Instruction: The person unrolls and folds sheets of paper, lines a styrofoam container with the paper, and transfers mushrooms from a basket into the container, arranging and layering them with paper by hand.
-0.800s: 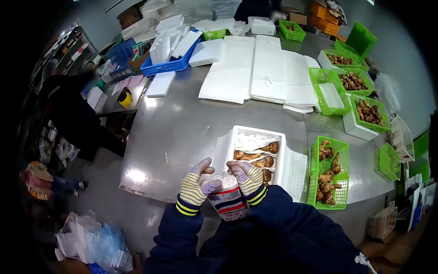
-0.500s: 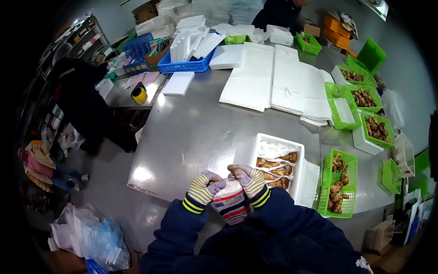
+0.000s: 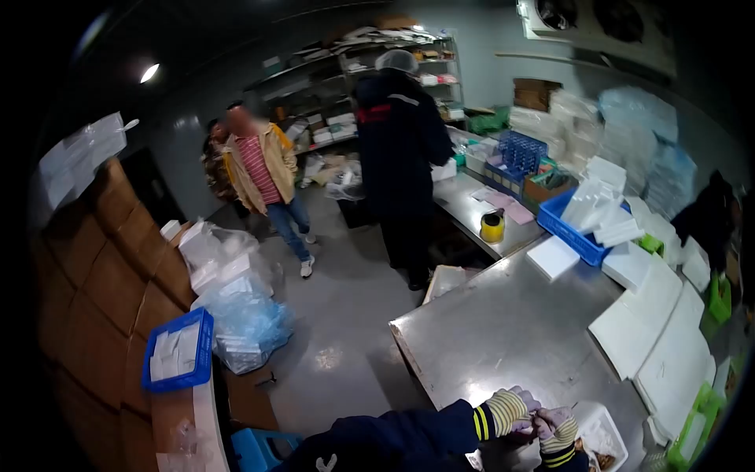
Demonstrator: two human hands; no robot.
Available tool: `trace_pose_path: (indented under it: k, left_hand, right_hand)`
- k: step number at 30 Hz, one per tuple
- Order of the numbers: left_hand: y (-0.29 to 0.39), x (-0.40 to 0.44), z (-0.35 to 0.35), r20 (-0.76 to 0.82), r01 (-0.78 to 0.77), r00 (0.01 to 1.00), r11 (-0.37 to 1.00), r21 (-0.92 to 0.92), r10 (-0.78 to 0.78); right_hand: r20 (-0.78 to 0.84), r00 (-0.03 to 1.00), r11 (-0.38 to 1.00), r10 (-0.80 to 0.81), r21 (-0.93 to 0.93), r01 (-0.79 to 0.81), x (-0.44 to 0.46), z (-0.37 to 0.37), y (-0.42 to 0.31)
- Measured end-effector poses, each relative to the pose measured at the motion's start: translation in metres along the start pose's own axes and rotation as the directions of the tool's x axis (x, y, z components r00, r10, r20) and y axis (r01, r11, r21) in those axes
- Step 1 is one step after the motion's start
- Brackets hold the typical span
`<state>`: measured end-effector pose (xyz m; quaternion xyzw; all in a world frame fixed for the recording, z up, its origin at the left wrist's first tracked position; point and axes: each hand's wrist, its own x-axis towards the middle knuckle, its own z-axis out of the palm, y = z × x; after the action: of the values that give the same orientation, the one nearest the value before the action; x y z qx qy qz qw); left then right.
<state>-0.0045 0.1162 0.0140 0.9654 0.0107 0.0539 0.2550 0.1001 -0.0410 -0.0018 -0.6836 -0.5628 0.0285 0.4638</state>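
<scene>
Both hands show at the bottom right, in striped gloves, close together over the steel table's near edge. My left hand [image 3: 513,411] has its fingers closed, touching the other hand. My right hand [image 3: 555,429] is closed beside it. What lies between the fingertips is too small and dark to name, and the printed bag is mostly hidden. Just right of the hands stands a white foam box [image 3: 616,440] with white paper and brown mushrooms, partly cut off by the frame's edge.
The steel table [image 3: 511,322] holds white sheets [image 3: 637,322], a white foam lid [image 3: 553,258] and a blue crate [image 3: 578,228]. A co-worker in dark clothes [image 3: 401,149] stands beyond it. Two people, one in a tan jacket [image 3: 263,169], are near shelves. Plastic bags [image 3: 240,315] lie left.
The view has swung left and up, so the hands and foam box now sit at the bottom right. The green basket of mushrooms near the box has left view. The hands remain together.
</scene>
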Motion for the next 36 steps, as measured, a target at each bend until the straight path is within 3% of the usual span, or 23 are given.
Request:
trace_pose_path:
  k: [1,2,3,4,8,10,13,16,19,21,25,30,36]
  left_hand:
    - [0.008,0.000,-0.008,0.056,0.065,0.996,0.997,0.034,-0.067]
    - [0.015,-0.003,-0.011,0.094,0.136,0.986,0.991,0.007,-0.136]
    - [0.011,-0.004,0.009,0.146,0.163,0.974,0.983,0.085,-0.174]
    - [0.018,-0.012,-0.004,0.094,0.116,0.987,0.985,0.126,-0.129]
    - [0.017,-0.024,0.022,-0.053,0.037,0.998,0.982,0.188,-0.028]
    - [0.026,-0.027,0.024,-0.062,0.066,0.997,0.978,0.199,-0.055]
    - [0.036,-0.030,0.026,-0.064,0.106,0.994,0.969,0.223,-0.094]
    - [0.041,-0.036,0.026,-0.062,0.104,0.994,0.958,0.268,-0.090]
    - [0.052,-0.041,0.014,0.038,0.083,0.994,0.954,0.286,-0.098]
    - [0.066,-0.051,-0.010,0.065,-0.005,0.998,0.968,0.251,-0.011]
    - [0.074,-0.068,-0.027,-0.027,-0.111,0.992,0.967,0.231,0.121]
    - [0.065,-0.069,-0.026,-0.104,-0.142,0.980,0.964,0.225,0.169]
    - [0.056,-0.063,-0.013,-0.201,-0.138,0.960,0.954,0.266,0.195]
  right_hand:
    - [-0.028,0.998,0.997,-0.062,-0.039,0.061,0.011,0.000,-0.010]
    - [0.036,0.998,0.998,-0.047,0.047,0.045,0.014,-0.003,-0.021]
    - [0.424,0.815,0.611,0.394,0.542,-0.577,-0.071,0.046,0.112]
    - [0.426,0.826,0.624,0.368,0.546,-0.559,-0.059,0.046,0.109]
    - [0.306,0.892,0.902,0.334,0.170,-0.396,-0.047,0.020,0.073]
    - [0.236,0.924,0.953,0.300,-0.044,-0.298,-0.045,0.014,0.060]
    - [0.240,0.941,0.969,0.239,-0.127,-0.214,-0.039,0.008,0.047]
    - [0.256,0.943,0.974,0.212,-0.137,-0.182,-0.038,0.006,0.036]
    - [0.271,0.944,0.979,0.186,-0.130,-0.156,-0.039,0.005,0.026]
    - [0.271,0.946,0.981,0.177,-0.129,-0.146,-0.040,0.004,0.022]
    - [0.253,0.953,0.983,0.168,-0.112,-0.144,-0.041,0.006,0.015]
    - [0.192,0.960,0.979,0.204,-0.047,-0.199,-0.037,0.009,0.007]
    - [0.078,0.916,0.886,0.394,0.234,-0.401,-0.032,0.016,-0.003]
